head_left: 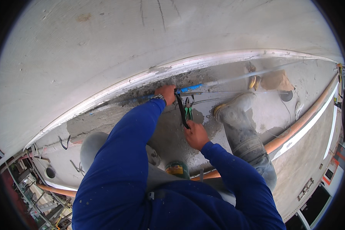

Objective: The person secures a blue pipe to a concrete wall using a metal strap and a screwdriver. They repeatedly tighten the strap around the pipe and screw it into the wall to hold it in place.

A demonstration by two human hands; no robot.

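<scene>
Along the foot of the wall runs a thin pipe, with a bright blue stretch near my hands. My left hand, a watch at its wrist, is closed around the blue part. A black strip, perhaps tape or a strap, runs from beside my left fingers down to my right hand, which is closed on its lower end. Pliers with green handles are just beside the strip, close to my right fingertips; I cannot tell whether those fingers touch them. Thin metal rods extend rightward from there.
A green bucket stands between my legs. My boot is at the right. Brown paper lies near a round hole. An orange hose follows the near edge; scaffolding shows at lower left.
</scene>
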